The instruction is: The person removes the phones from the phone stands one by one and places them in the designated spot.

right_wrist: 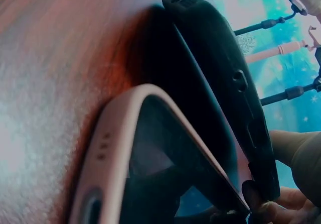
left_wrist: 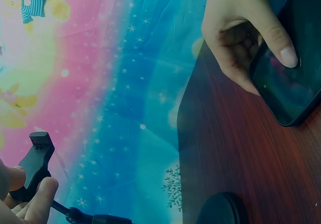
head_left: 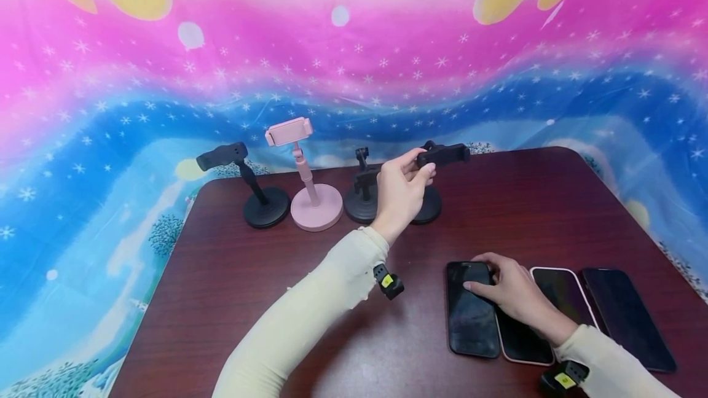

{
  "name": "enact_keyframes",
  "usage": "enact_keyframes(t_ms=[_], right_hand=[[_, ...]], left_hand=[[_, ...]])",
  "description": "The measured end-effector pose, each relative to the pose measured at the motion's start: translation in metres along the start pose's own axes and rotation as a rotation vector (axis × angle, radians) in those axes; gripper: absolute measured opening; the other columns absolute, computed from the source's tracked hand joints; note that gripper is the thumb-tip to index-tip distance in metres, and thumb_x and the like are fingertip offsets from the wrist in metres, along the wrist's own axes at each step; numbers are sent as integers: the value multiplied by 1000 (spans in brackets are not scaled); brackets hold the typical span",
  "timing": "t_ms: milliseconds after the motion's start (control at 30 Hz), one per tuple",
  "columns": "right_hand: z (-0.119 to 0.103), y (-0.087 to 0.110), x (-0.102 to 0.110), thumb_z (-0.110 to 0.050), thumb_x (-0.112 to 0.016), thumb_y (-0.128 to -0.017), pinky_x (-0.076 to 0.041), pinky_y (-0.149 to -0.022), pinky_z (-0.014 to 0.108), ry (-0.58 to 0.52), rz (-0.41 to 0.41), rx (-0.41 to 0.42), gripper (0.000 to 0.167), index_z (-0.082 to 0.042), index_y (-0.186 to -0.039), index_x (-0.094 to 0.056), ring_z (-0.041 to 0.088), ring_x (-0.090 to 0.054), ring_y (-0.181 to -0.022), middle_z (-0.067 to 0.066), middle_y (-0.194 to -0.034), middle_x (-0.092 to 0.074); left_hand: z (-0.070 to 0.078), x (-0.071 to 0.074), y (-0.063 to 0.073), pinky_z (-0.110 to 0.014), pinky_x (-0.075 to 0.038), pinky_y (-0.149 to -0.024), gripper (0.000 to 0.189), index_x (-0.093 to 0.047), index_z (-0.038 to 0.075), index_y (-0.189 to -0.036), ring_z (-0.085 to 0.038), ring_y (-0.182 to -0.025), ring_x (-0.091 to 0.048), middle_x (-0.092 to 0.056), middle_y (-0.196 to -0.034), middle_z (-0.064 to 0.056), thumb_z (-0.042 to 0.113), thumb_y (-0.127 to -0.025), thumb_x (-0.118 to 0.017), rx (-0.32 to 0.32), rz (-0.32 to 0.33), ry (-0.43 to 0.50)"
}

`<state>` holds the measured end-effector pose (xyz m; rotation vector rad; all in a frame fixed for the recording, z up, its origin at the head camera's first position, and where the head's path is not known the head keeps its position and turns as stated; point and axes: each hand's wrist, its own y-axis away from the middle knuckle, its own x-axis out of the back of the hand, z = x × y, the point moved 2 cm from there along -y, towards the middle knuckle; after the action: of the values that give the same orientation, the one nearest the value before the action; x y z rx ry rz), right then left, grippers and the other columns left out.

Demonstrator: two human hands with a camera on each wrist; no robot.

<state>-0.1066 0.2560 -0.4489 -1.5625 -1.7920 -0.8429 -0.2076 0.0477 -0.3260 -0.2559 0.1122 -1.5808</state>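
Note:
With thumb and fingers, my left hand [head_left: 402,192] pinches the end of the black phone clamp [head_left: 447,155] on the rightmost stand, whose round base [head_left: 428,206] is partly hidden behind the hand. My right hand [head_left: 517,293] grips the leftmost phone [head_left: 471,324], a black-cased one, near its top right corner, the thumb [left_wrist: 288,57] lying on the screen. In the right wrist view this phone's black side [right_wrist: 225,73] stands tilted, its edge raised beside the pink-cased phone [right_wrist: 113,148].
Left of that stand are a low black stand [head_left: 362,201], a pink stand [head_left: 316,209] and a black stand [head_left: 265,207] at the table's back edge. Another dark phone [head_left: 630,318] lies at the far right of the table [head_left: 232,300]. A patterned cloth [head_left: 354,48] hangs behind.

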Motion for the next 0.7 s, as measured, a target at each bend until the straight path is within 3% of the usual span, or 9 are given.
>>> enact_keyframes(t_ms=[467, 700], right_hand=[[1, -4, -2, -36, -84, -81, -30, -53, 25, 116, 39, 49, 48, -11, -119, -69, 12, -43, -61, -2, -71, -53], [0, -4, -2, -35, -84, -82, -34, -59, 27, 146, 31, 75, 47, -9, -118, -69, 13, -46, -66, 3, -87, -64]], left_hand=[[2, 1, 1, -20, -62, -78, 36, -67, 6, -131, -22, -91, -78, -77, -110, -17, 6, -95, -69, 0, -10, 6], [0, 0, 1, -18, -62, -78, 37, -67, 10, -132, -15, -87, -77, -77, -109, -15, 8, -96, -69, 10, -15, 7]])
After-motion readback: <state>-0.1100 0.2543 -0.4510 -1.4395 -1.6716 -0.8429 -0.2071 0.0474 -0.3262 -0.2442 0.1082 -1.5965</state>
